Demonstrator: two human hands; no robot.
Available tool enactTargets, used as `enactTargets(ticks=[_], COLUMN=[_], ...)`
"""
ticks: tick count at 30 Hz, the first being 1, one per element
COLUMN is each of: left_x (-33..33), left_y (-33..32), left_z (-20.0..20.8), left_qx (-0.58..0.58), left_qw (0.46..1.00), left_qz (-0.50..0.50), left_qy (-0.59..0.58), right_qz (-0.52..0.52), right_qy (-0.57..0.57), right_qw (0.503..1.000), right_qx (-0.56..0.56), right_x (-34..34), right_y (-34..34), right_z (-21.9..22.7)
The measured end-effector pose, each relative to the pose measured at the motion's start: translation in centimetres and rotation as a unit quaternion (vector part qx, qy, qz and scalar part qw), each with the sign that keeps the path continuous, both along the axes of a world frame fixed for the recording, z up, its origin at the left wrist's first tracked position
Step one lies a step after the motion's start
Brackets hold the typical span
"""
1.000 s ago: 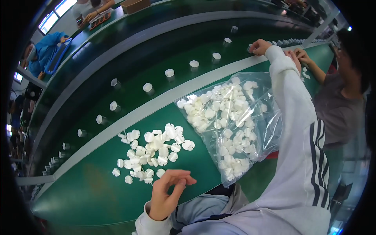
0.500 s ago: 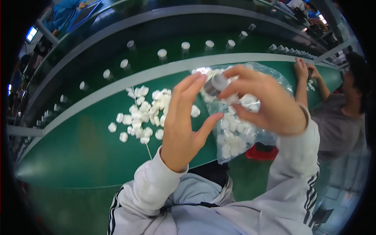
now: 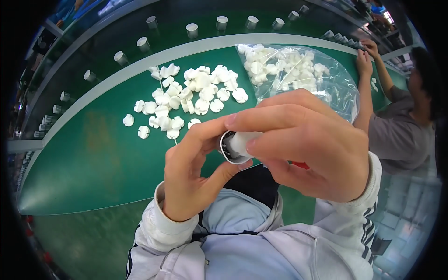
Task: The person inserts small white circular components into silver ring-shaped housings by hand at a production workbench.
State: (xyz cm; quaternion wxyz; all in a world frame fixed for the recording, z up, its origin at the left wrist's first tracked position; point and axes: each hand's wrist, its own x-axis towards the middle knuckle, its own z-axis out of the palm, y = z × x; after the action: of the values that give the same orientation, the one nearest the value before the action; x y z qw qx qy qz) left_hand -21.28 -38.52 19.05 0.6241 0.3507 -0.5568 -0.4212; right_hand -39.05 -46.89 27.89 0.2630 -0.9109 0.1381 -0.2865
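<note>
My left hand [image 3: 184, 170] has its fingers and thumb around a short open cylinder [image 3: 224, 150] with a pale rim. Its mouth is turned toward my right hand, and small dark details show inside. My right hand [image 3: 315, 144] pinches a white plastic piece [image 3: 239, 142] against that mouth, partly inside it. My right fingers hide part of the piece. Beyond my left hand, loose white plastic pieces [image 3: 202, 82] lie heaped on the green tabletop [image 3: 88, 172]. A clear plastic bag [image 3: 338, 91] of similar white pieces lies beyond my right hand.
Past the table's pale edge rail [image 3: 182, 48], spaced cylinders [image 3: 192, 31] stand in a curved row on a dark green belt. At the right, a co-worker [image 3: 396, 140] in a grey top reaches toward that rail. Something red [image 3: 301, 165] shows below my right hand.
Both hands have come lower and closer together. The cylinder has moved down and left into my left hand's grip, while my right hand now holds a white piece at its mouth.
</note>
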Motion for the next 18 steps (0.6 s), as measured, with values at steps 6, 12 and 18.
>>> enactTargets(ticks=[6, 12, 18], left_x=[1.3, 1.6, 1.8], left_y=[0.6, 0.8, 0.8], left_z=[-0.1, 0.4, 0.3], left_qx=[-0.008, 0.001, -0.013], left_qw=[0.999, 0.998, 0.997], left_qz=[-0.024, -0.007, -0.005], left_qy=[-0.021, -0.06, -0.081], right_qz=[0.047, 0.037, 0.004], right_qy=[0.015, 0.012, 0.002], right_qw=[0.996, 0.982, 0.992], right_qx=[-0.08, -0.184, -0.123], right_x=[0.8, 1.2, 1.4], right_y=[0.5, 0.7, 1.3], right_z=[0.4, 0.2, -0.4])
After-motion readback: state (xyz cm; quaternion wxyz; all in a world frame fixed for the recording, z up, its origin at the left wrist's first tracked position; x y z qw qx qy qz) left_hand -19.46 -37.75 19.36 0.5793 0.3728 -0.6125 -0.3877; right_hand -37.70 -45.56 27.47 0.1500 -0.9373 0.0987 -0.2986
